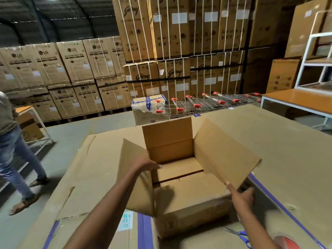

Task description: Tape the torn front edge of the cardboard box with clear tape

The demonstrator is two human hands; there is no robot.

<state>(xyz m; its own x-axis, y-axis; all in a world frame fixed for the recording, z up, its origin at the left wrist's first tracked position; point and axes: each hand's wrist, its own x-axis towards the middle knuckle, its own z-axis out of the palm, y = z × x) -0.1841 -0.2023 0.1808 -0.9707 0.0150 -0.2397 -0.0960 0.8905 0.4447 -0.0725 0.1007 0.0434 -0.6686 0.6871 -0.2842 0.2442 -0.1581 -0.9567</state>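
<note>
An open brown cardboard box (190,203) stands on large flat cartons in front of me, its flaps up and its front flap folded inward. My left hand (146,163) grips the top edge of the left flap (133,159). My right hand (242,196) pinches the near corner of the raised right flap (226,155). A red-cored roll of tape (289,242) lies at the bottom right, partly cut off by the frame. Blue-handled scissors (240,234) lie beside it, near my right forearm.
The box rests on big flat cartons (287,150) with blue tape strips. Behind stand a row of shopping trolleys (206,103), a wrapped carton (149,108), stacks of appliance boxes and an orange-topped table (298,99). A person in jeans (16,159) walks at the left.
</note>
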